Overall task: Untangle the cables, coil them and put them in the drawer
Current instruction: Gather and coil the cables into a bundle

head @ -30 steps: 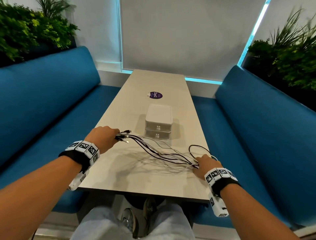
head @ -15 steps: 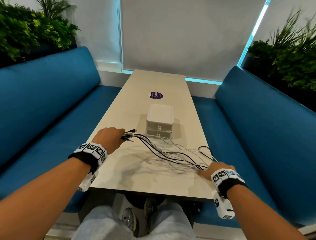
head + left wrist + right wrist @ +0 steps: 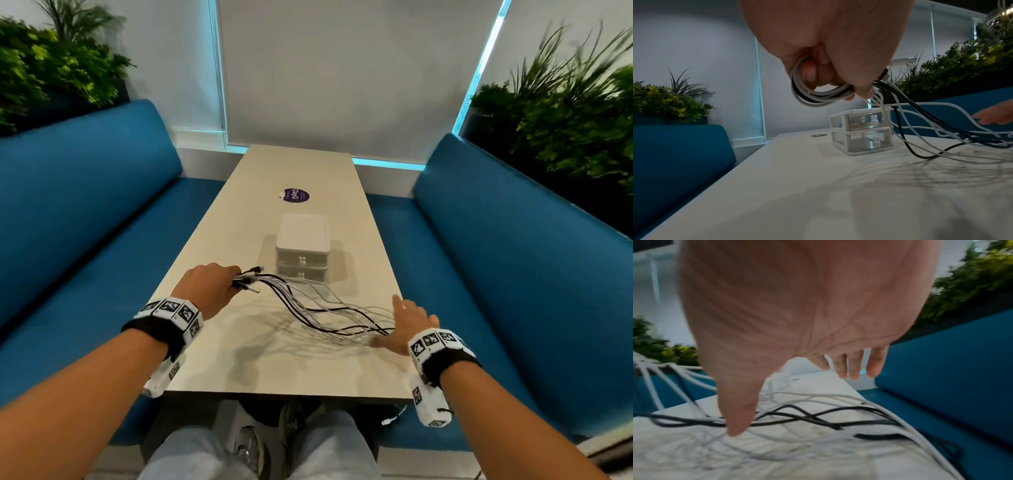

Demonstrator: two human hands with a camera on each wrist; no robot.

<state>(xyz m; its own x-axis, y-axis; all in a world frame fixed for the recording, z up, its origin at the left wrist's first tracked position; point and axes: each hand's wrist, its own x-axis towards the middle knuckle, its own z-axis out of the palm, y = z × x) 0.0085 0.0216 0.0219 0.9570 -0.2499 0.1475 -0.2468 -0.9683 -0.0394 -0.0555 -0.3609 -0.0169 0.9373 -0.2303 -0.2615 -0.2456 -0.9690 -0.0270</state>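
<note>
Several black and white cables (image 3: 329, 313) stretch across the table from left to right. My left hand (image 3: 209, 287) grips their plug ends in a fist above the table's left side; the left wrist view shows a small coil of cable (image 3: 818, 93) looped round its fingers. My right hand (image 3: 407, 325) hovers with fingers spread over the strands (image 3: 818, 417) near the table's right edge, holding nothing. A white two-drawer box (image 3: 303, 248) with both drawers closed stands mid-table, just beyond the cables (image 3: 920, 129).
The beige table (image 3: 239, 370) runs away from me between two blue benches (image 3: 78, 219). A purple sticker (image 3: 296, 195) lies beyond the drawer box. Cable ends hang over the right edge, one plug (image 3: 388, 422) dangling below. Plants (image 3: 561, 120) top both bench backs.
My right hand let go of the cables, opened and lifted slightly above them. My left hand, still gripping the plug ends, shifted right toward the drawer box.
</note>
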